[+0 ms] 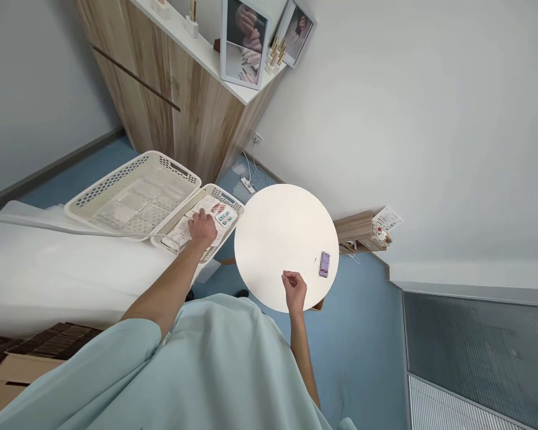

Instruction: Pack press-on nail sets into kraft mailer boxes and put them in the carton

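The right hand (296,291) has its finger and thumb tips together; I cannot tell if they pinch something tiny. The left hand (202,228) has its fingers bent down on the packs (225,217), and I cannot tell if it grips one. The packs lie flat in the small basket (228,195), off to the left, and the hand is inside its rim, so the sides stand around it.

The right hand is over the near edge of the round table (280,233). The white top spreads out ahead of it, with lots of room to slide forward or left. A purple thing (324,264), too blurry to name, sits near the table's right edge, to the right of the hand and apart from it.

The small basket's right corner comes very close to the table's left edge; I cannot tell if they touch. On its other side is the big basket (112,176), right up beside it, with clear packs (137,200) in it. A thin white tube (63,224) runs across the near side of the baskets.

Blue floor (363,334) stretches wide to the right of the table. Farther off, a wood cabinet (197,107) stands behind the baskets, with picture frames (244,42) on top.
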`<action>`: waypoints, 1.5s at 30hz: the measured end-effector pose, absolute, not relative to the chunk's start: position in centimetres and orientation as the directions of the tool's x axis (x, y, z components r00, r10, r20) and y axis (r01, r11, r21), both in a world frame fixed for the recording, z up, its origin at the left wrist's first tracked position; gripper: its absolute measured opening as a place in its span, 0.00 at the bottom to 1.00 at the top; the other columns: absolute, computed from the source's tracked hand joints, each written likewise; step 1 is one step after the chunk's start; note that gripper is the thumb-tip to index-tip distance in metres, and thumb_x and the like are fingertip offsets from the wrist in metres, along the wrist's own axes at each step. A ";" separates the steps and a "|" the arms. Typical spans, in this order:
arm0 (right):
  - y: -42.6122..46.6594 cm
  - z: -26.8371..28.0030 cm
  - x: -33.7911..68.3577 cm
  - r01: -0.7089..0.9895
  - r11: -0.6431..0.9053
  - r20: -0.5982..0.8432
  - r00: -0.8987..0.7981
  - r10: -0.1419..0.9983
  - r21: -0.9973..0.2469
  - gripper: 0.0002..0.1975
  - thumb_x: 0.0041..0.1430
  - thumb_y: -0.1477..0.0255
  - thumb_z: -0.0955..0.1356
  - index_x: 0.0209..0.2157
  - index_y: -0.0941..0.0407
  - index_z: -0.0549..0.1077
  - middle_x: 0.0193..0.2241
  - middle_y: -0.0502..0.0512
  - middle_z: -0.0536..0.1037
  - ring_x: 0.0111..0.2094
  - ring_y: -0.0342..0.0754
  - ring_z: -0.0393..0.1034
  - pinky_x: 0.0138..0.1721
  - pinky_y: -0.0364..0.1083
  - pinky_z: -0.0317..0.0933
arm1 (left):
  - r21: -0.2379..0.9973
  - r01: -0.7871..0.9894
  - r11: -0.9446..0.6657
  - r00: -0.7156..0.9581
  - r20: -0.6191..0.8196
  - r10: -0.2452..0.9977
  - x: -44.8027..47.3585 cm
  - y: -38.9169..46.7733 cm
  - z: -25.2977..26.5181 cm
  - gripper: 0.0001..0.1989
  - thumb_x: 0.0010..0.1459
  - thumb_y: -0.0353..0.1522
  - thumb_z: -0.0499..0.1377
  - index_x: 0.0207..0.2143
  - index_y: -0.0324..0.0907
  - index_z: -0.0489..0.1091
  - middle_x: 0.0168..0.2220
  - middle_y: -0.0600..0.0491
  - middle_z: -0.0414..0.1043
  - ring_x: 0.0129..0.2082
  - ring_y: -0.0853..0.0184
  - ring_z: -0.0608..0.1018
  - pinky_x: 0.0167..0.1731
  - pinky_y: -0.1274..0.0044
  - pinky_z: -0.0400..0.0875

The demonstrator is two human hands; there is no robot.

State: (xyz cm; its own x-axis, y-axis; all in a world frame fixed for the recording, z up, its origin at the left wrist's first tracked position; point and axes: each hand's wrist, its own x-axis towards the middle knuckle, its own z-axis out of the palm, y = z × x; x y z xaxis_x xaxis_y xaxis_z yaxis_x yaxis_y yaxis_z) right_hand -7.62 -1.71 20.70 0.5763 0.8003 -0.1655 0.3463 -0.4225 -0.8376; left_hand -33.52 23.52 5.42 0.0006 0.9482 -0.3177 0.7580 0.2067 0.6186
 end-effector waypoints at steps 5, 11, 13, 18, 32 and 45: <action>-1.0 20.9 -6.2 0.350 -0.400 -0.157 0.555 0.817 -0.847 0.14 0.60 0.56 0.73 0.37 0.52 0.80 0.47 0.62 0.87 0.50 0.56 0.82 0.57 0.57 0.76 | 0.643 0.721 0.259 -0.077 -0.297 0.952 -33.3 23.6 6.8 0.38 0.58 0.32 0.57 0.71 0.31 0.65 0.78 0.28 0.52 0.74 0.33 0.59 0.70 0.46 0.56; 0.8 20.6 -4.2 0.315 -0.359 -0.173 0.491 0.854 -0.879 0.14 0.60 0.56 0.73 0.37 0.52 0.80 0.47 0.61 0.87 0.49 0.56 0.81 0.58 0.58 0.75 | 0.708 0.665 0.239 -0.168 -0.170 0.971 -32.3 22.4 9.9 0.33 0.65 0.29 0.52 0.71 0.27 0.64 0.73 0.29 0.62 0.72 0.37 0.64 0.69 0.48 0.61; 1.8 20.5 -3.7 0.316 -0.335 -0.170 0.453 0.875 -0.887 0.14 0.61 0.56 0.73 0.38 0.52 0.80 0.46 0.61 0.87 0.49 0.56 0.81 0.58 0.57 0.75 | 0.780 0.581 0.231 -0.182 -0.152 0.972 -31.4 21.7 11.1 0.29 0.67 0.31 0.54 0.67 0.29 0.71 0.67 0.31 0.72 0.68 0.40 0.70 0.68 0.52 0.65; 4.2 20.8 -2.5 0.305 -0.284 -0.161 0.371 0.914 -0.909 0.13 0.63 0.57 0.72 0.39 0.51 0.82 0.45 0.57 0.87 0.48 0.54 0.81 0.57 0.55 0.75 | 0.939 0.201 0.278 -0.171 -0.246 0.954 -27.6 18.7 14.0 0.17 0.62 0.42 0.63 0.45 0.42 0.84 0.46 0.44 0.86 0.51 0.50 0.84 0.58 0.62 0.78; 3.4 20.3 1.9 0.051 -0.306 -0.275 0.314 0.909 -0.951 0.19 0.63 0.51 0.73 0.37 0.54 0.81 0.34 0.54 0.84 0.38 0.50 0.80 0.46 0.50 0.75 | 0.926 0.191 0.326 0.467 -0.378 0.799 -20.1 13.1 18.5 0.27 0.46 0.54 0.76 0.40 0.44 0.81 0.35 0.47 0.85 0.36 0.56 0.85 0.44 0.64 0.81; 1.3 20.1 1.4 -0.323 -0.361 -0.439 0.215 0.872 -0.875 0.22 0.56 0.48 0.78 0.32 0.54 0.79 0.29 0.49 0.78 0.34 0.45 0.76 0.43 0.46 0.71 | 0.829 -0.181 0.529 0.554 -0.358 0.752 -17.0 11.4 19.2 0.33 0.55 0.53 0.75 0.58 0.46 0.81 0.55 0.42 0.83 0.57 0.52 0.82 0.58 0.62 0.76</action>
State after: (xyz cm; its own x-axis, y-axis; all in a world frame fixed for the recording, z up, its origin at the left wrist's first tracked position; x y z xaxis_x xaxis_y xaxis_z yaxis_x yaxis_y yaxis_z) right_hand 1.43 1.25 20.10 0.2146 0.8723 -0.4393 -0.3234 -0.3610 -0.8747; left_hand -16.99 11.43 19.23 0.5536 0.7518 -0.3583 -0.1812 0.5287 0.8293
